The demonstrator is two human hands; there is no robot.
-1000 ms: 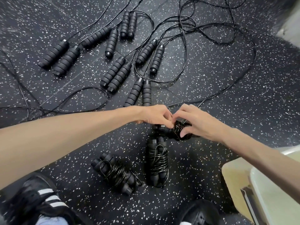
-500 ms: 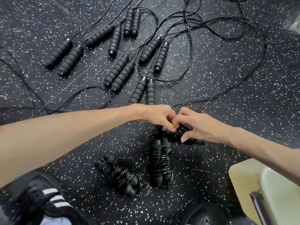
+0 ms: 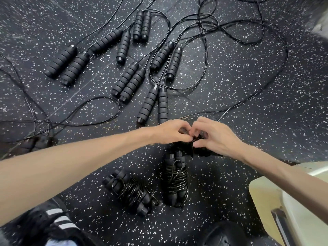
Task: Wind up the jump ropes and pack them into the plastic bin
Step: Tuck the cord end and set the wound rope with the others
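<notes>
Both hands meet over a black jump rope bundle above the speckled floor. My left hand pinches the cord at the top of the bundle, and my right hand pinches it from the other side, fingertips touching. Most of the bundle is hidden under the hands. Two wound ropes lie below: one upright bundle and one slanted bundle. Several unwound ropes with ribbed black handles lie spread beyond the hands. A pale plastic bin shows at the lower right.
Loose black cords loop across the far floor and to the left. My black shoe with white stripes is at the bottom left, and another dark shoe sits at the bottom centre.
Both hands stay together on the bundle; the fingers have shifted slightly on the cord. The view has drifted a little, with the bin sliding right.
</notes>
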